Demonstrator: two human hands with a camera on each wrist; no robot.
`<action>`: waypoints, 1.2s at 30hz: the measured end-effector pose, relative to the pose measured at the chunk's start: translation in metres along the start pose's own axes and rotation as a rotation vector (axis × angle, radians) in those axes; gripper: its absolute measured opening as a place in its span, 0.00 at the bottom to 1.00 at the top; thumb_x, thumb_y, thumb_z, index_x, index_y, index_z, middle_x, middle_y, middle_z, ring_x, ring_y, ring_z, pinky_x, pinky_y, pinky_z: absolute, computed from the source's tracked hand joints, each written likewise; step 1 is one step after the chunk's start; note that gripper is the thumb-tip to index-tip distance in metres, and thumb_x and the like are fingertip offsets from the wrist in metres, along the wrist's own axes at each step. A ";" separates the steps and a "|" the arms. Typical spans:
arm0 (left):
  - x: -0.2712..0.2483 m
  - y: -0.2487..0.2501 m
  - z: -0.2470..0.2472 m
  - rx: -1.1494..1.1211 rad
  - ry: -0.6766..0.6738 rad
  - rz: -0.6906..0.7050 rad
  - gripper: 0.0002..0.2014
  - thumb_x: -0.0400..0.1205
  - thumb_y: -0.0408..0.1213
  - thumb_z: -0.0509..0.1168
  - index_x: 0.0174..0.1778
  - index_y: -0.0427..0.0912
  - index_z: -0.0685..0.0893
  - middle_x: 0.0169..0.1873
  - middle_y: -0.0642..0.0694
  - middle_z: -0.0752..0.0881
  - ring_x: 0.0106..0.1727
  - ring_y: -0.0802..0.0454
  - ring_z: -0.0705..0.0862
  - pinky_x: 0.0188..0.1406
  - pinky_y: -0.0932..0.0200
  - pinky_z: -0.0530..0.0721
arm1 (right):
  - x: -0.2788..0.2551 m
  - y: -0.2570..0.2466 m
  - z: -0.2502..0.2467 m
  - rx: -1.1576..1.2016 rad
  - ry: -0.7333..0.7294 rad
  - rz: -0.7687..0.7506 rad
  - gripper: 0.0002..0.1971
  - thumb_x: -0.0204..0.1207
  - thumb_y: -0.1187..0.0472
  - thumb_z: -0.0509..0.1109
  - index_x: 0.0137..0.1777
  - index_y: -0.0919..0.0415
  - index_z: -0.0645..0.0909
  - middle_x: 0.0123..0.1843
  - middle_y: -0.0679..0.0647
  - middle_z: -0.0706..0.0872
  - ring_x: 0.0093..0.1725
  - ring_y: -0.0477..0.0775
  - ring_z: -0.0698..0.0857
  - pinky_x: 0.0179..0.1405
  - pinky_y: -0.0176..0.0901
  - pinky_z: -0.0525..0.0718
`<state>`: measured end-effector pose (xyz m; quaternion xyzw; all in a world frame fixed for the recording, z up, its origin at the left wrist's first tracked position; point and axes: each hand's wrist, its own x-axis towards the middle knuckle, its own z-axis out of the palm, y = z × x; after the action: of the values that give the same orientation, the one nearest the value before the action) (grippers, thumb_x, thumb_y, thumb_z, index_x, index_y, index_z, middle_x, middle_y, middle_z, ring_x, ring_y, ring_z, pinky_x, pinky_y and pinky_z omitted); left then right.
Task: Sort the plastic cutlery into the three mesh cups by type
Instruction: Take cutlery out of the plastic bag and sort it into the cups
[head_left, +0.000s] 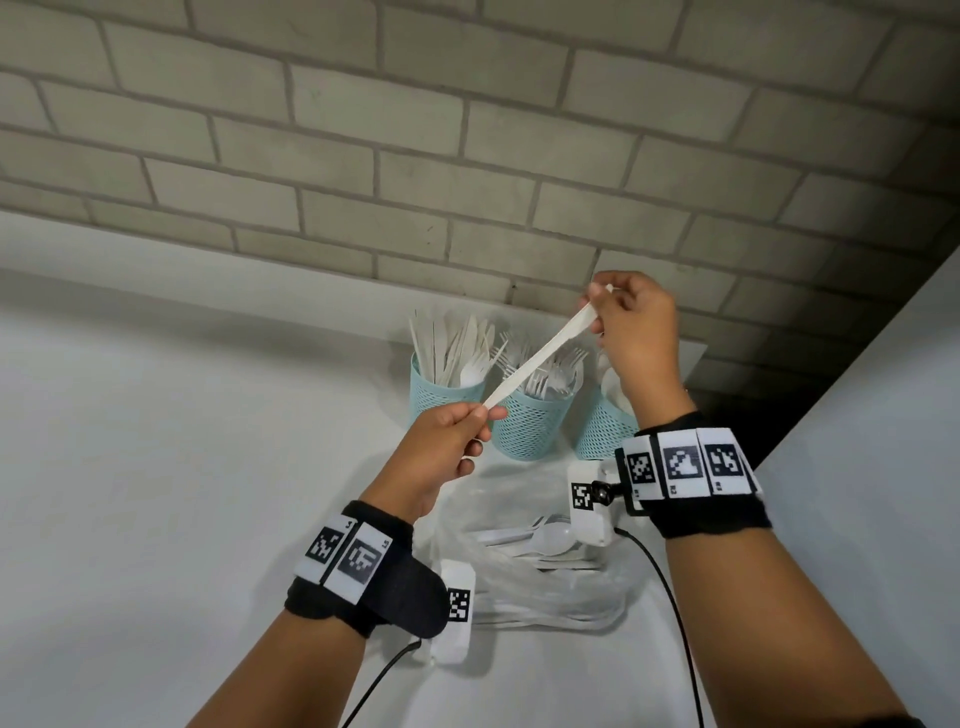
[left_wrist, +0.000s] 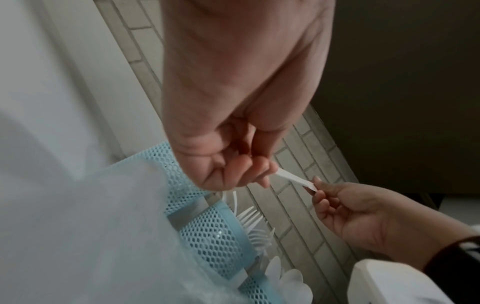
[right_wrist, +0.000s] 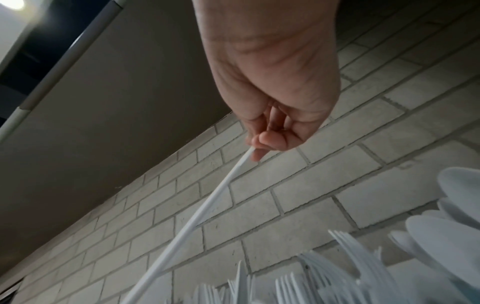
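Observation:
A white plastic knife (head_left: 540, 358) is stretched slantwise between both hands above three teal mesh cups. My left hand (head_left: 485, 413) pinches its lower end and my right hand (head_left: 600, 312) pinches its upper end. The left cup (head_left: 441, 402) holds mostly knives, the middle cup (head_left: 530, 434) forks, and the right cup (head_left: 602, 431), half hidden behind my right wrist, spoons. In the left wrist view the knife (left_wrist: 296, 181) spans from the left hand (left_wrist: 265, 174) to the right hand (left_wrist: 318, 190). In the right wrist view the right hand (right_wrist: 255, 149) grips the knife (right_wrist: 207, 205) above forks (right_wrist: 337, 257) and spoons (right_wrist: 441, 236).
A clear plastic bag (head_left: 545, 571) with loose white cutlery lies on the white table (head_left: 182, 441) in front of the cups. A grey brick wall (head_left: 467, 156) stands right behind the cups. A white panel (head_left: 872, 415) closes off the right side.

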<state>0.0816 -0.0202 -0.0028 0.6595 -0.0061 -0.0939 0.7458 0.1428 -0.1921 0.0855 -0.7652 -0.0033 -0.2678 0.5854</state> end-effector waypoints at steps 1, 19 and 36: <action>0.000 0.000 0.000 0.005 0.015 0.001 0.13 0.86 0.36 0.57 0.46 0.49 0.87 0.31 0.52 0.76 0.31 0.58 0.71 0.32 0.66 0.70 | 0.001 -0.001 -0.002 0.007 0.024 -0.013 0.04 0.81 0.67 0.64 0.49 0.59 0.79 0.36 0.51 0.85 0.22 0.34 0.79 0.23 0.27 0.76; -0.003 -0.021 -0.017 0.633 -0.116 0.042 0.08 0.79 0.39 0.69 0.53 0.43 0.87 0.46 0.52 0.83 0.50 0.58 0.80 0.52 0.65 0.76 | 0.002 -0.012 0.012 0.114 -0.019 -0.049 0.07 0.82 0.70 0.60 0.51 0.60 0.77 0.43 0.53 0.86 0.29 0.42 0.79 0.30 0.27 0.81; -0.004 -0.031 -0.019 0.698 -0.232 0.016 0.09 0.77 0.38 0.71 0.53 0.47 0.87 0.56 0.40 0.83 0.53 0.55 0.78 0.54 0.65 0.74 | -0.016 0.033 0.080 -0.699 -0.467 -0.257 0.13 0.82 0.58 0.61 0.60 0.51 0.85 0.53 0.63 0.83 0.50 0.62 0.83 0.54 0.45 0.81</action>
<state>0.0759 -0.0049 -0.0356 0.8591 -0.1274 -0.1542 0.4711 0.1718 -0.1251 0.0359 -0.9506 -0.1399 -0.1436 0.2368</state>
